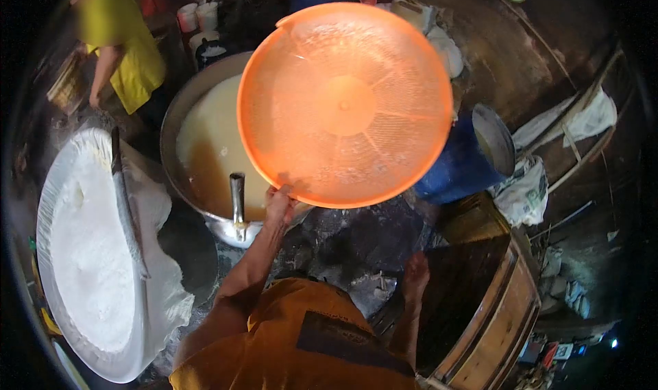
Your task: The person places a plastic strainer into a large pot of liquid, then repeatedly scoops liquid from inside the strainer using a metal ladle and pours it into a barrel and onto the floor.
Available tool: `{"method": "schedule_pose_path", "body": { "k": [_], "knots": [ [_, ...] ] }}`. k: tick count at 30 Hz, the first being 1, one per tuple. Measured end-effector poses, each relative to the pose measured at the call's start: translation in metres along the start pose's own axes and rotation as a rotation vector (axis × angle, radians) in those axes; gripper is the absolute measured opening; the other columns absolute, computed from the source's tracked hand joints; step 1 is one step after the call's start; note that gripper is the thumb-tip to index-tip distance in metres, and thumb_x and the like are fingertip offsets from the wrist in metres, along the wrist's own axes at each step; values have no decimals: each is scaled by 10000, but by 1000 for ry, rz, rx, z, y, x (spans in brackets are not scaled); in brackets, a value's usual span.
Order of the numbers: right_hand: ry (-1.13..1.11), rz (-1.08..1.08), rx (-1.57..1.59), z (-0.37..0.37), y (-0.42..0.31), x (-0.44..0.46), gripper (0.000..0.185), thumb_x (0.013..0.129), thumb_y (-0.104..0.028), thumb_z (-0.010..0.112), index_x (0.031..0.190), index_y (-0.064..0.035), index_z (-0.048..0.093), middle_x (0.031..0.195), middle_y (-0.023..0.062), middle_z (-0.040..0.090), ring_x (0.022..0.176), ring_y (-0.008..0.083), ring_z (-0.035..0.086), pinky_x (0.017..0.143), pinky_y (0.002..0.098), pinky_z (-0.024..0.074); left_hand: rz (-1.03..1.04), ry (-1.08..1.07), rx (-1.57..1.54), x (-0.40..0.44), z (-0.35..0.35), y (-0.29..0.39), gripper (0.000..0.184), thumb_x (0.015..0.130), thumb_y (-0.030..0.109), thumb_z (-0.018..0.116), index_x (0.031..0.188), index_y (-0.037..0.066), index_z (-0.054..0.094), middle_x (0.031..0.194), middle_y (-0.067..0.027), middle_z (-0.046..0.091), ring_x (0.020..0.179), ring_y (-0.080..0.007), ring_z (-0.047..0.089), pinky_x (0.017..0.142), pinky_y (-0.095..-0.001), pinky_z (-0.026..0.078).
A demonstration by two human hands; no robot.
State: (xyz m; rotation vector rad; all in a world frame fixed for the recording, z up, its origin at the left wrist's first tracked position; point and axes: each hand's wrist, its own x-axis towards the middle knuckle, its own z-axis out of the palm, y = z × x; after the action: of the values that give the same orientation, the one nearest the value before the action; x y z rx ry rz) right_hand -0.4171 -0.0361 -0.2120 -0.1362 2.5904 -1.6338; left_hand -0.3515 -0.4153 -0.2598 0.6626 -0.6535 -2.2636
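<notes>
My left hand grips the near rim of a large round orange plastic sieve. The sieve is raised over the right side of a wide metal vat of cloudy, pale liquid and hides part of it. A metal ladle with a tube-shaped handle rests at the vat's near edge. Lower down, my right hand is beside the dark panel of a wooden frame. Its fingers are too unclear to show whether it touches or holds anything.
On the left, a broad basin lined with cloth holds white material, with a long stick across it. A blue barrel stands at right, near plastic bags. A person in yellow stands behind the basin.
</notes>
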Motion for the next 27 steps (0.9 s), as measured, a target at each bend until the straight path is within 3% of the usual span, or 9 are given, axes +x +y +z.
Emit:
{"method": "schedule_pose_path", "body": {
  "k": [1, 6, 8, 11, 17, 20, 23, 24, 27],
  "knots": [
    [-19, 176, 37, 0, 18, 9, 430, 870, -206, 545, 1210, 36, 439, 1122, 177, 532, 1043, 232, 521, 876, 381, 412, 18, 73, -22, 17, 3, -1, 238, 768, -13, 480, 995, 51, 518, 799, -74, 601, 620, -190, 610, 475, -309, 530],
    [71, 400, -87, -5, 140, 38, 353, 858, -178, 527, 1152, 5, 462, 1005, 132, 544, 905, 226, 541, 758, 373, 434, 88, 306, 5, 70, -8, -7, 260, 781, -5, 469, 1030, 66, 492, 814, -84, 610, 627, -206, 620, 497, -346, 541],
    [20, 523, -93, -8, 175, 49, 303, 853, -170, 520, 1106, -10, 467, 963, 116, 531, 865, 216, 535, 722, 365, 426, 66, 354, 35, 86, -32, -20, 270, 796, 20, 481, 1062, 65, 481, 860, -93, 596, 699, -231, 619, 558, -371, 546],
    [-164, 621, -80, -8, 218, 77, 230, 845, -157, 510, 1036, -33, 476, 901, 93, 511, 805, 201, 525, 669, 353, 413, 114, 456, 20, 97, -40, -36, 284, 801, 42, 497, 1084, 45, 473, 970, -130, 560, 750, -275, 604, 602, -391, 543],
    [-541, 650, -33, 3, 259, 204, 85, 830, -133, 489, 895, -78, 492, 776, 45, 471, 685, 170, 505, 563, 328, 387, 143, 619, 16, 109, -28, -58, 285, 776, 26, 476, 1060, 7, 478, 922, -144, 573, 719, -298, 614, 590, -447, 545],
    [-674, 654, 37, 4, 263, 293, 29, 822, -121, 479, 825, -101, 500, 714, 21, 451, 624, 155, 495, 509, 315, 375, 168, 527, -43, 109, -21, -70, 272, 766, 27, 463, 1034, -12, 490, 877, -155, 580, 712, -298, 619, 582, -451, 549],
    [-589, 717, 102, 11, 273, 380, 73, 814, -108, 468, 755, -124, 508, 652, -3, 431, 564, 140, 485, 456, 303, 362, 206, 868, -130, 109, 2, -79, 302, 760, 168, 607, 984, -7, 504, 832, -129, 584, 661, -249, 606, 518, -351, 515],
    [-446, 735, 22, 21, 290, 405, 118, 825, -171, 462, 726, -142, 520, 624, -3, 415, 548, 153, 475, 426, 323, 332, 224, 967, -170, 109, 5, -82, 324, 750, 198, 642, 966, -1, 506, 824, -121, 585, 644, -237, 601, 487, -324, 497],
    [-549, 770, 417, 23, 305, 486, 237, 854, -273, 412, 664, -174, 515, 602, 4, 397, 555, 183, 466, 405, 320, 314, 168, 1044, 66, 104, 0, -108, 378, 699, 252, 723, 921, 39, 503, 785, -81, 570, 592, -188, 559, 438, -251, 396]
  ]
}}
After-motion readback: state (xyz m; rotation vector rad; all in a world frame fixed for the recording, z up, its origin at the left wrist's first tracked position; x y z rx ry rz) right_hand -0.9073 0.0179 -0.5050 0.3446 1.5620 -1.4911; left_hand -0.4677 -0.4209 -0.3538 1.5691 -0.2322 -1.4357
